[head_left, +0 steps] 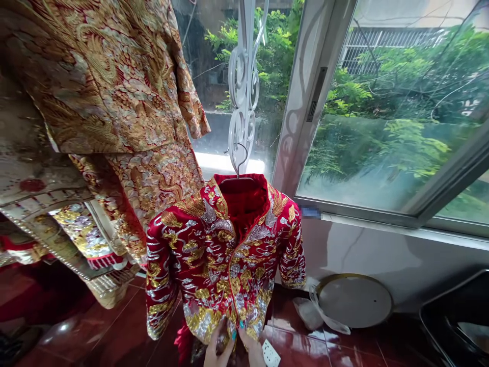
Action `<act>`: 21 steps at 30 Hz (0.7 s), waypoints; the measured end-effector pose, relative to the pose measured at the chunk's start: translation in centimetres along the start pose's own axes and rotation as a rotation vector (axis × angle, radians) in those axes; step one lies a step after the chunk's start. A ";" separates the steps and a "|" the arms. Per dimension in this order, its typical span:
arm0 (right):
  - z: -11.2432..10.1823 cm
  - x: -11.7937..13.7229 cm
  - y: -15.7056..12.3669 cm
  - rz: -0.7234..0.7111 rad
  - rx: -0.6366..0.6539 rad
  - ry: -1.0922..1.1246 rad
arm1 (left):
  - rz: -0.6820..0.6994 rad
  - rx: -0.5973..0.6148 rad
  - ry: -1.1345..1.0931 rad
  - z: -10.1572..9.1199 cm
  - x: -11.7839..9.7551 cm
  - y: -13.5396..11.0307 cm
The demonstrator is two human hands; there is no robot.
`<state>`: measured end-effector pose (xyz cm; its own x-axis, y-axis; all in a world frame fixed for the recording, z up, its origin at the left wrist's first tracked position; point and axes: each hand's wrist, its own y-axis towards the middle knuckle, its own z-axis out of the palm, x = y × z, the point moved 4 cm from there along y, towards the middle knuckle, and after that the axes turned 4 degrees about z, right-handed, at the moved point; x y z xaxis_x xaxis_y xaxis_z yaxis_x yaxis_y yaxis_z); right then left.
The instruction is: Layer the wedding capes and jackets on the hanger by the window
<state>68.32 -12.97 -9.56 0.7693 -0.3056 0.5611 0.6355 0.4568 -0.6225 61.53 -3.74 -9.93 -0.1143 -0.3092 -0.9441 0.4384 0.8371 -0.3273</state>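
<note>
A red jacket (206,255) with gold and silver embroidery hangs upright on a hanger (239,178) before the window. Its stand collar is open at the top, and a red-piped front edge runs down the middle. At the bottom of the front, my left hand (219,346) pinches the embroidered hem left of the opening. Close beside it, my right hand (250,348) grips the front edge just right of the opening. Both thumbs, with turquoise nails, lie on the cloth; several other fingertips are hidden by the fabric.
Gold embroidered garments (126,102) hang at the left. White scrollwork ironwork (240,117) stands behind the hanger. A round, pale board (355,300) leans on the wall by a plastic bag (308,312). A white piece with dark holes (270,354) lies low beside my right hand.
</note>
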 end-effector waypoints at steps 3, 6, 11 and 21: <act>-0.1 -0.4 0.5 0.032 -0.029 0.050 | 0.044 0.107 0.179 -0.2 -1.9 0.0; -0.4 -0.9 0.9 0.081 -0.048 0.080 | 0.115 0.086 0.324 -0.5 -3.5 0.1; -0.9 -0.7 0.9 0.083 -0.068 0.136 | 0.167 0.140 0.330 0.1 -4.0 0.1; -1.5 0.6 0.9 -0.098 -0.067 0.183 | -0.320 0.195 -0.385 3.4 -0.6 -1.3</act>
<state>69.46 -14.01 -10.56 0.6989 -0.4949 0.5164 0.7061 0.3624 -0.6084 64.03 -6.18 -8.78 0.0496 -0.7093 -0.7032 0.5968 0.5856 -0.5485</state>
